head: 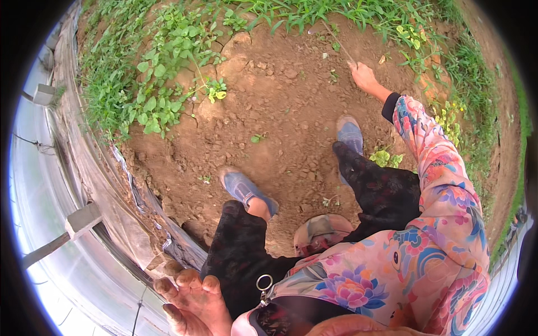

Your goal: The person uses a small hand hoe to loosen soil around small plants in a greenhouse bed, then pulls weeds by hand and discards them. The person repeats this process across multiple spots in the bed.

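My right hand [364, 77] reaches out over the soil, its fingers closed around the end of a thin stick-like handle [339, 42]. The handle runs forward towards the green grass [319, 14], and what is at its far end cannot be made out. My left hand [197, 300] is raised near my left knee, palm up, with its fingers apart and nothing in it. Dirt marks its fingertips. Between my feet lies loose brown soil [273, 138] with a small green seedling [257, 138] on it.
Leafy weeds [168, 63] grow ahead on the left, and more grass [473, 84] lines the right. Plastic sheeting [46, 168] with concrete blocks [84, 219] borders the left. My blue shoes [243, 185] stand on the soil, with a rounded patterned fabric object [323, 231] behind them.
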